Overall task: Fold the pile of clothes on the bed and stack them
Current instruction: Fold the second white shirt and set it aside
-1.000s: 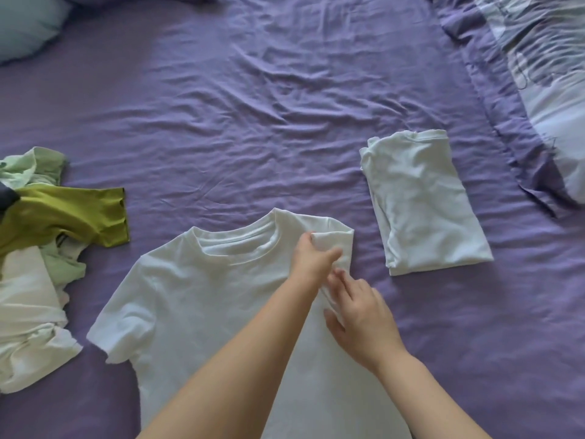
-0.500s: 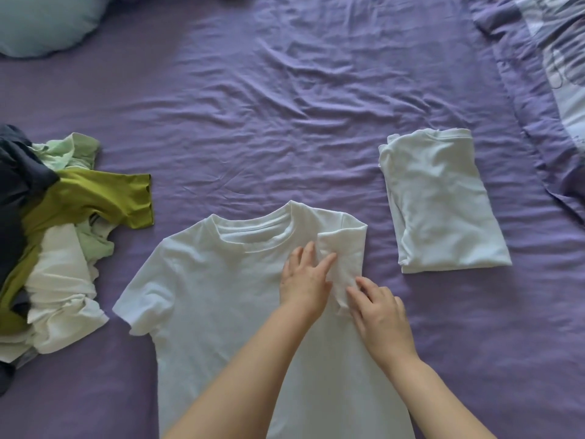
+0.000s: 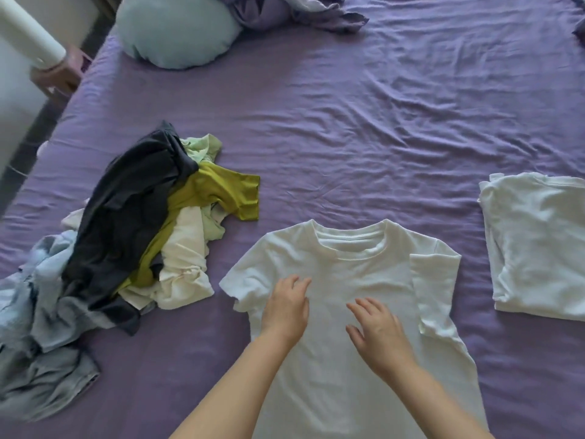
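A white T-shirt (image 3: 357, 274) lies flat on the purple bed, collar away from me, its right sleeve folded inward over the body. My left hand (image 3: 286, 307) hovers over or rests on the shirt near its left sleeve, fingers relaxed and holding nothing. My right hand (image 3: 376, 327) is over the shirt's chest, fingers spread and empty. A folded white garment (image 3: 538, 245) lies at the right edge. An unfolded pile (image 3: 126, 236) of dark grey, olive, cream, pale green and light blue clothes sits to the left.
The purple sheet (image 3: 364, 128) is wrinkled across the bed's far half. A pale blue pillow (image 3: 177, 33) and bunched purple bedding (image 3: 285, 11) lie at the head. The bed's left edge (image 3: 53, 122) borders the floor and a white cylinder (image 3: 31, 33).
Both hands let go of the folded right sleeve and moved left across the shirt. The view swung left, bringing the whole clothes pile into sight.
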